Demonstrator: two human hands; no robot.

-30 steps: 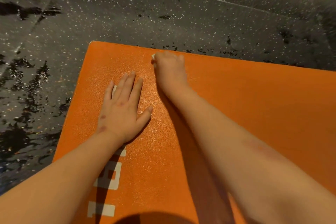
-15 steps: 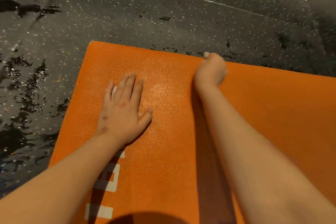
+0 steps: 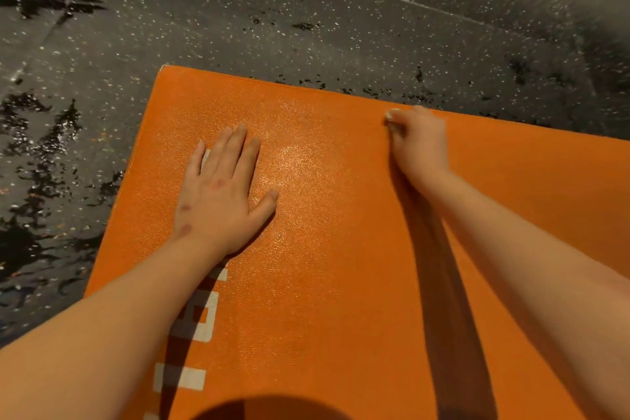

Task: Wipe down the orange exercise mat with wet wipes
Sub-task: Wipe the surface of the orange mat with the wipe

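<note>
The mat (image 3: 341, 249) fills centre to 6 o'clock, with speckled floor (image 3: 306, 10) at 12. The left hand (image 3: 221, 201) lies flat at 9, fingers straight. The right hand (image 3: 421, 143), at 1 by the far edge, curls round a wipe (image 3: 392, 119). Overshooting that edge could drag the wipe over floor grit.

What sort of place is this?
Most likely a gym or fitness room: dark speckled rubber floor with tile seams, and an orange exercise mat with white lettering, where the right hand presses a wet wipe.

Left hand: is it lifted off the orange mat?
No, the left hand lies flat, fingers straight, on the orange mat.
</note>
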